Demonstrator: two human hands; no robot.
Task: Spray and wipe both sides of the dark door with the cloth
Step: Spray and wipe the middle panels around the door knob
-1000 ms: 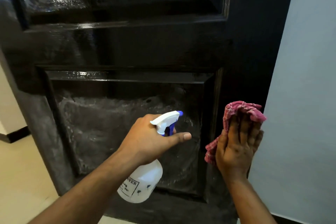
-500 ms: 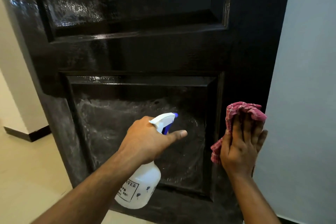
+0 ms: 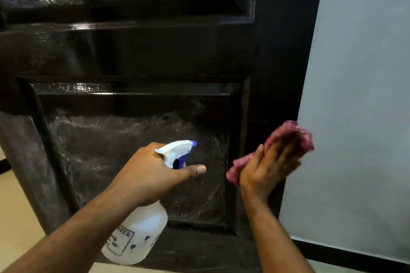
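Note:
The dark panelled door point(image 3: 142, 55) fills the view, and its lower recessed panel point(image 3: 115, 150) is streaked with wet spray. My left hand point(image 3: 153, 173) grips the neck of a white spray bottle point(image 3: 137, 235) with a blue nozzle point(image 3: 193, 143) aimed at that panel. My right hand point(image 3: 268, 166) presses a pink cloth point(image 3: 292, 137) with straight fingers against the door's right stile, beside the panel. The hand and cloth are motion-blurred.
A pale grey wall point(image 3: 359, 95) with a black skirting strip point(image 3: 355, 252) stands just right of the door's edge. Cream floor tiles point(image 3: 15, 224) show at the lower left, past the door's left edge.
My right hand has tilted and slid the cloth left across the stile, now blurred. The view has shifted closer. My left hand still holds the bottle at the panel.

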